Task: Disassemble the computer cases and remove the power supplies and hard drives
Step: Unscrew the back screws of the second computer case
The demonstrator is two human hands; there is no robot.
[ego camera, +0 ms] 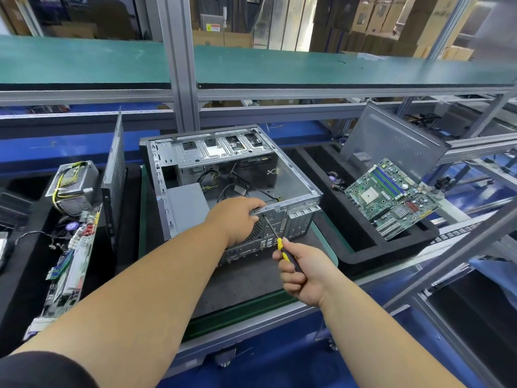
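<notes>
An open computer case (223, 180) lies on its side in the middle of the bench (251, 287), on a dark mat. Its side cover is off, so the inside shows. A grey power supply (186, 211) sits in the near left corner of the case, with black wires (223, 189) beside it.

The left hand (237, 219) reaches over the near edge of the case. Its fingers curl around the top rim of the back wall and grip it. The power supply is just to the left of this hand.

The right hand (303, 270) is closer to the person, a little in front of the case. It is wrapped tight around a screwdriver (279, 242) with a yellow and black handle. The thin metal tip points up and left and meets the back wall of the case, right under the left hand's fingers.

On the right, a green circuit board (391, 197) leans in a black tray (363, 247). On the left, another power supply with yellow wires (71, 183) rests well away from both hands.
</notes>
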